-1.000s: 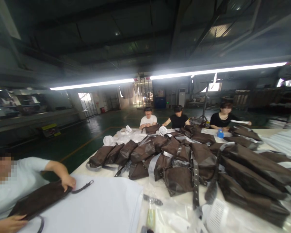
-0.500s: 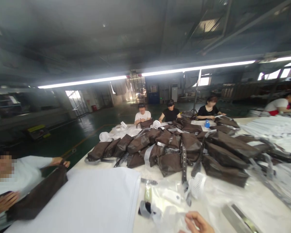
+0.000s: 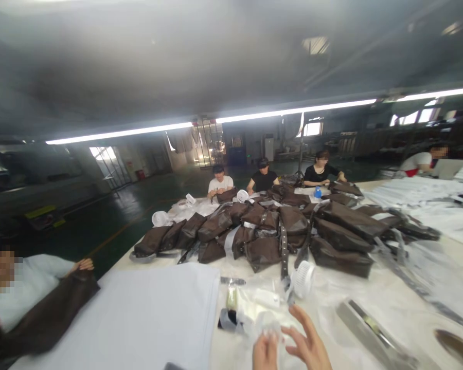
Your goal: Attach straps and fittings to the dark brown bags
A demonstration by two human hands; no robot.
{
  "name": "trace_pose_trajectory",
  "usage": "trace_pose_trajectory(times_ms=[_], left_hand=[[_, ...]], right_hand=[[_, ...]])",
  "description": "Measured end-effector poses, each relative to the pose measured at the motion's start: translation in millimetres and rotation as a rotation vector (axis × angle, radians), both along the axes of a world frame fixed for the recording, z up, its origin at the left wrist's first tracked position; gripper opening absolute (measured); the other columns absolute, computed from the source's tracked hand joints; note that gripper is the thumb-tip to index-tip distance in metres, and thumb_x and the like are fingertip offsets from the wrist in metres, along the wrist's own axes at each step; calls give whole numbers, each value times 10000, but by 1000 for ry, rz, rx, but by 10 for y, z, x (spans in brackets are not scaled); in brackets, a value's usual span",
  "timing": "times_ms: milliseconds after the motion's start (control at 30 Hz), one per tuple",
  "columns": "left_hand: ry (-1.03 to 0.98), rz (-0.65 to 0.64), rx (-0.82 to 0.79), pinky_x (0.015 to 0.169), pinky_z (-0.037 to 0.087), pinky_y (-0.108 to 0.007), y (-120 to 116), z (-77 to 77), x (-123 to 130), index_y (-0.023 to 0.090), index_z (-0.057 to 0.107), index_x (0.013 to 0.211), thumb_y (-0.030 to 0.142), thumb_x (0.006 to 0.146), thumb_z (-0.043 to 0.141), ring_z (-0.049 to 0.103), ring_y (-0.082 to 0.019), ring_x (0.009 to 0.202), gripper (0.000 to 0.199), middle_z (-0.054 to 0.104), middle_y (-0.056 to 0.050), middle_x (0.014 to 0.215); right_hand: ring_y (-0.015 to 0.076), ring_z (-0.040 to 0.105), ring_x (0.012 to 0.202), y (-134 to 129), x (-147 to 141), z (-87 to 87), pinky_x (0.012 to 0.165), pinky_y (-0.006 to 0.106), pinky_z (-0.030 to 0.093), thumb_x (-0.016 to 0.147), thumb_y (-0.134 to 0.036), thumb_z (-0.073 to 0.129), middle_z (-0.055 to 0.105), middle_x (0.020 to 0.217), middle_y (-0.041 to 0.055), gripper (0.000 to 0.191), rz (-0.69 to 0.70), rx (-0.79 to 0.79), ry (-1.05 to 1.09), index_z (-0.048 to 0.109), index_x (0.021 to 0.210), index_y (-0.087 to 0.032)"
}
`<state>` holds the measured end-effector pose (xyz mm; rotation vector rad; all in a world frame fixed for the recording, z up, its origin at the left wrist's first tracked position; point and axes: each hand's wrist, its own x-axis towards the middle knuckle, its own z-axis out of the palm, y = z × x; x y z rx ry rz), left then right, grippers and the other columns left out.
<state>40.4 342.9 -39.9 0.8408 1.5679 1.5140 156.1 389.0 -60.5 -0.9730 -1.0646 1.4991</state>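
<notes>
At the bottom centre of the head view, my left hand (image 3: pixel 265 350) has its fingers pressed together on translucent plastic film (image 3: pixel 268 324). Just right of it, my right hand (image 3: pixel 307 341) is raised with its fingers spread, close to the same film. Beyond my hands a white handheld device (image 3: pixel 266 298) lies on the table, with a dark strap wrapped in film (image 3: pixel 229 319) to its left. A white fan (image 3: pixel 304 279) stands behind my right hand. Many dark brown bags (image 3: pixel 264 252) with studded straps are piled further back.
White sheets (image 3: pixel 158 308) cover the table's left part. A grey metal tape dispenser (image 3: pixel 370 334) and a brown roll (image 3: pixel 457 347) lie right. A person at left holds a brown bag (image 3: pixel 54 313); several people sit beyond the pile.
My left hand has come into view beside my right hand, which has risen and opened its fingers wider. The view has turned slightly right. The person at left has shifted the brown bag.
</notes>
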Motion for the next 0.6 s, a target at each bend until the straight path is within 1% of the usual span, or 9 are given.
trace_pose_trajectory(times_ms=[67,100,200,267,333,400,467,533,600], left_hand=[[11,157,91,867,527,-438,28,264,-30,180,738,772,690,685,687,664,-313,885,520,734,-120,828],[14,185,142,845,527,-405,63,392,-43,165,737,794,659,725,679,659,-284,855,502,729,-114,819],[-40,146,233,708,510,-296,212,643,-75,156,717,869,553,772,711,635,-195,725,409,712,-74,781],[-71,110,263,637,478,-252,256,690,-74,155,700,884,512,771,739,611,-158,663,376,706,-59,778],[-68,102,285,627,463,-238,222,674,-46,151,689,842,498,771,751,599,-146,649,360,689,-47,746],[-67,130,298,630,455,-231,149,633,1,150,673,781,500,771,756,587,-140,650,360,657,-31,693],[-106,176,289,585,426,-217,76,600,57,149,662,769,521,762,759,563,-128,630,385,652,-29,702],[-172,214,279,536,392,-206,21,598,102,148,659,794,551,749,760,534,-113,600,418,651,-29,728],[-221,245,288,518,373,-198,-9,625,110,149,656,817,568,749,756,500,-98,567,436,608,-3,682]], right_hand=[[317,702,1022,-99,81,211,736,389,601,740,-687,688,542,1421,163,690,76,-33,38,587,1273,-262],[318,697,1028,-130,119,334,744,392,598,741,-686,689,575,1374,174,673,124,-37,58,614,1231,-231],[286,682,1006,-136,176,664,758,378,584,768,-670,674,645,1252,167,622,195,-21,92,649,1175,-201],[260,671,991,-125,170,794,758,356,573,788,-650,668,670,1191,143,592,216,9,71,654,1178,-205],[247,663,942,-133,147,839,734,338,560,748,-629,721,699,1085,117,592,248,45,-6,669,1149,-197],[233,649,837,-143,122,812,700,327,540,680,-619,778,712,912,84,560,290,96,-112,708,1010,-172],[200,606,707,-144,110,756,654,309,507,679,-629,767,673,727,47,491,323,154,-187,704,802,-157],[180,572,660,-152,115,708,631,292,478,749,-635,698,636,664,32,477,335,217,-192,648,679,-166],[182,574,676,-186,135,685,633,284,467,757,-619,694,636,686,31,468,371,277,-175,589,636,-179]])
